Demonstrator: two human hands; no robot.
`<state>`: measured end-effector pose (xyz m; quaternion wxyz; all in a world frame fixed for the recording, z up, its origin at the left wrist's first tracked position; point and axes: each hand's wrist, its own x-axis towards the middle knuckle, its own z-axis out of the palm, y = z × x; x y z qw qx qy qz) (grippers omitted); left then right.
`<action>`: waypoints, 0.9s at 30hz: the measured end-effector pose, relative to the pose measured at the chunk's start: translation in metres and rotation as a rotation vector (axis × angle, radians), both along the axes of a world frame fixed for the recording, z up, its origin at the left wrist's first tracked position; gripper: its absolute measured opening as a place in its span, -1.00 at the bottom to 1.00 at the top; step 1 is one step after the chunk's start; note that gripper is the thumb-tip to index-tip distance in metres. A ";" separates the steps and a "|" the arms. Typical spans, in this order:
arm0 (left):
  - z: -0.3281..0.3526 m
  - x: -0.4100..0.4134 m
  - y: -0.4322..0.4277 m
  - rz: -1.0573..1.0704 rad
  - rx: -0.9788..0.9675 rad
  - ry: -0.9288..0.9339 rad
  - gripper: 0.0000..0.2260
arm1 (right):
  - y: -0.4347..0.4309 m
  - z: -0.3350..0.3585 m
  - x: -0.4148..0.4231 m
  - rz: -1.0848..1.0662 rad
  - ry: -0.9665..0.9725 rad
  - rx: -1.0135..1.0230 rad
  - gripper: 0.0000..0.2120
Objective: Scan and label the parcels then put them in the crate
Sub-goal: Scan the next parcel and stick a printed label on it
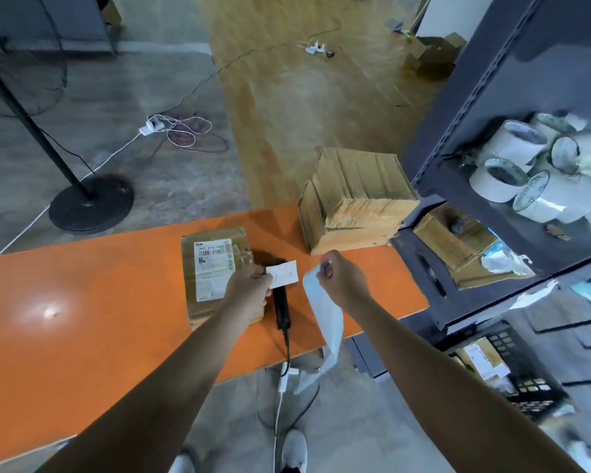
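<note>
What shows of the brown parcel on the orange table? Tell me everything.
The parcel is a flat brown cardboard-looking packet, glossy with what looks like clear tape. A white shipping label with a barcode covers much of its top. It lies flat on the orange table, just left of the black scanner. The left hand, pinching a small white label, hides its near right corner; whether the hand touches it cannot be told.

Both bare forearms stretched forward, left hand [249, 288] pinching with curled fingers, right hand [342, 279] pinching likewise, hands near each other
</note>
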<state>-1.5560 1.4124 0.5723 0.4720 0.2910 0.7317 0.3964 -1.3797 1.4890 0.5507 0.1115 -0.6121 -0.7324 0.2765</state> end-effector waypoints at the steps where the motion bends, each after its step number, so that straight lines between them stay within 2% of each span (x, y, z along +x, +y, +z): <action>1: -0.004 0.004 0.003 0.003 -0.005 0.015 -0.89 | 0.002 -0.007 0.002 0.032 -0.028 0.005 -0.84; 5: -0.019 0.011 0.008 0.005 -0.054 0.070 -0.89 | 0.005 -0.034 0.004 0.035 -0.059 -0.040 -0.84; 10: -0.027 0.011 0.010 0.082 -0.065 0.115 -0.91 | 0.003 -0.056 -0.001 -0.119 0.163 -0.183 -0.79; 14: -0.025 0.008 0.007 0.099 -0.065 0.110 -0.90 | 0.005 -0.054 -0.008 -0.170 0.242 -0.266 -0.82; 18: -0.019 0.001 0.006 0.087 -0.061 0.140 -0.89 | 0.006 -0.044 -0.020 -0.150 0.279 -0.304 -0.80; 22: -0.017 -0.012 0.003 0.099 -0.063 0.149 -0.87 | 0.001 -0.029 -0.036 -0.144 0.435 -0.352 -0.83; 27: -0.015 -0.032 -0.009 0.141 -0.045 0.106 -0.90 | -0.012 -0.020 -0.064 -0.044 0.426 -0.332 -0.82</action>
